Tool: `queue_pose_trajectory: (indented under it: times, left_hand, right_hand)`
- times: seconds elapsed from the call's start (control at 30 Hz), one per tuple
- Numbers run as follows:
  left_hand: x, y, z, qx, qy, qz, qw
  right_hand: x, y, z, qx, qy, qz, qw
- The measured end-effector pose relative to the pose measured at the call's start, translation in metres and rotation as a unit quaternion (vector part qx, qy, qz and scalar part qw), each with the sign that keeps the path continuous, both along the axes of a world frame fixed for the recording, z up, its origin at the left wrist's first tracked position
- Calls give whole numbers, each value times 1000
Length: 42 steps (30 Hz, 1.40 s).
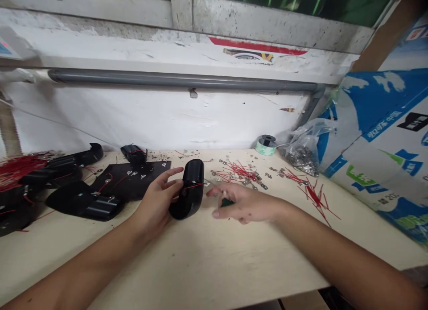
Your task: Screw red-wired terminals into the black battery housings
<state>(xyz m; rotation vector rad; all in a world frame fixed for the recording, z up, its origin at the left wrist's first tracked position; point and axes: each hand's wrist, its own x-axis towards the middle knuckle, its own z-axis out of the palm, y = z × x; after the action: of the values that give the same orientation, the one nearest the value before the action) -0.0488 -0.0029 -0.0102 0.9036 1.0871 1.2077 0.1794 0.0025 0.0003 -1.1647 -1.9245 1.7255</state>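
A grey pipe [180, 80] ran along the whitewashed wall [133, 118] behind the bench [207, 265]. The black plastic housing [190, 189] stood on end near the bench's middle, a red wire across its face, held in the left hand [155, 207], whose fingers wrapped its near side. Just right of the housing, the right hand [244, 203] curled narrowly around a small dark green piece [227, 203], mostly hidden. Beyond the housing lay cut red wires [242, 171] among metal terminals [264, 186].
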Motion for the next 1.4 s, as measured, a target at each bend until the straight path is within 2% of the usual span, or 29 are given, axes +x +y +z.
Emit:
queue_pose_trajectory:
  times: [0.1,0.23,0.47,0.6,0.73,0.87,1.0,1.17,1.4]
  left_hand:
    - [-2,1,-3,26,62,-31,997]
    - [-3,0,-4,51,119,-53,990]
    - [0,-3,0,64,144,-37,987]
    - [1,-2,0,63,163,-33,984]
    - [1,-2,1,60,166,-32,984]
    - [1,-3,-1,60,184,-59,979]
    - [-1,-1,-2,75,224,-95,967]
    - [-4,2,2,99,248,-146,953]
    - [-3,1,8,135,215,-232,939]
  right_hand:
    - [1,6,-4,54,31,-46,997]
    - [0,7,-6,144,26,-51,988]
    - [-5,-3,-2,321,-1,-82,943]
    - [-5,-1,-4,364,-65,-78,926]
    - [-2,2,-4,381,-100,-53,918]
    - [-2,2,-4,377,-42,-53,924]
    - [-7,5,-7,315,21,-89,945]
    - [-13,8,-9,242,31,-142,959]
    - [-18,11,-8,183,46,-118,975]
